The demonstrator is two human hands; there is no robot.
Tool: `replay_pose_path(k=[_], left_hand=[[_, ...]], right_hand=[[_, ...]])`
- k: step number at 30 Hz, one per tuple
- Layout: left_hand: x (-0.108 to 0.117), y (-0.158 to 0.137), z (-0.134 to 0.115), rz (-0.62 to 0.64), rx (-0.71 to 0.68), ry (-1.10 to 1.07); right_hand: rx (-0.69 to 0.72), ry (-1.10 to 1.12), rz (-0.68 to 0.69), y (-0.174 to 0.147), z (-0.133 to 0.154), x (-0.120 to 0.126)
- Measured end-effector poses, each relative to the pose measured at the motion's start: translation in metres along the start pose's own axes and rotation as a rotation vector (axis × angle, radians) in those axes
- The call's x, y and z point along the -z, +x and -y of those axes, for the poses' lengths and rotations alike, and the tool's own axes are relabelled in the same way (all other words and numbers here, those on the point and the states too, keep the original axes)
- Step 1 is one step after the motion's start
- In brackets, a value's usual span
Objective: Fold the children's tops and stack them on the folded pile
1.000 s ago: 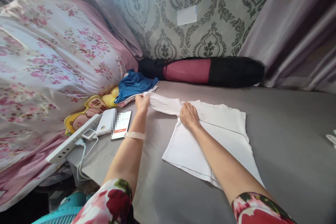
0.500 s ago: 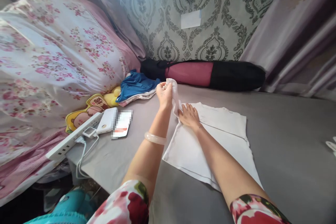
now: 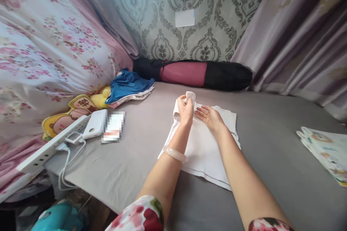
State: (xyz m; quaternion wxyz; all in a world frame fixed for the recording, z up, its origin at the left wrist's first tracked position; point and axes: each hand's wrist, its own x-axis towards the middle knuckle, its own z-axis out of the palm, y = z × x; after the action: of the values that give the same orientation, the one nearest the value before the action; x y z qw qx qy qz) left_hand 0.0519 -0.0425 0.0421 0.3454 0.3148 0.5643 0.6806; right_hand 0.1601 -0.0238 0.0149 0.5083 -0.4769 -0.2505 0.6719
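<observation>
A white shirt [image 3: 206, 151] lies partly folded on the grey sheet [image 3: 135, 166], its hem towards me. My left hand [image 3: 186, 110] is closed on a bunched edge of the shirt's left side, lifted a little off the rest. Just to the right, my right hand [image 3: 210, 117] hovers over the shirt's upper part with fingers apart and palm turned towards the left hand. Whether its fingertips touch the fabric I cannot tell. A pale bangle [image 3: 175, 153] circles my left wrist.
A long black and maroon bag [image 3: 183, 73] lies along the wall. Left are a blue garment pile [image 3: 127, 86], a phone [image 3: 113, 127], a white power bank [image 3: 94, 124] and a power strip [image 3: 51, 144] with cables. Folded printed cloth [image 3: 328, 151] lies at right.
My left hand has carried the shirt's edge rightward over the shirt. My right hand has lifted from lying flat on the fabric and turned its palm. The view has swung right.
</observation>
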Motion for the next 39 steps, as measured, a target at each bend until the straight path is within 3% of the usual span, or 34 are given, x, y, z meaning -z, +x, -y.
replay_pose_path(k=[7,12,15,19,23,26,31,39], left_hand=[[-0.008,-0.017,0.031,0.145,-0.033,0.065],[-0.011,-0.026,0.041,0.478,0.022,0.026],[-0.010,-0.027,0.040,0.560,-0.002,0.067],[-0.004,-0.020,0.037,0.451,-0.185,0.205],[0.011,-0.008,0.034,0.157,-0.326,0.473],[0.024,-0.004,0.030,0.021,-0.295,0.728],[0.031,-0.006,0.030,0.102,-0.182,1.029],[0.033,-0.008,0.046,0.271,-0.236,1.257]], right_hand=[[-0.107,0.106,0.073,-0.005,0.001,0.015],[-0.134,0.106,0.162,-0.005,0.008,0.017],[-0.091,0.122,0.182,-0.004,0.010,0.020],[-0.069,0.129,0.203,-0.002,0.009,0.021],[-0.015,0.057,0.003,0.000,0.006,0.021],[0.050,0.011,-0.104,0.002,0.006,0.025],[0.141,-0.044,-0.194,0.007,0.010,0.037],[0.186,-0.178,-0.251,0.017,0.011,0.061]])
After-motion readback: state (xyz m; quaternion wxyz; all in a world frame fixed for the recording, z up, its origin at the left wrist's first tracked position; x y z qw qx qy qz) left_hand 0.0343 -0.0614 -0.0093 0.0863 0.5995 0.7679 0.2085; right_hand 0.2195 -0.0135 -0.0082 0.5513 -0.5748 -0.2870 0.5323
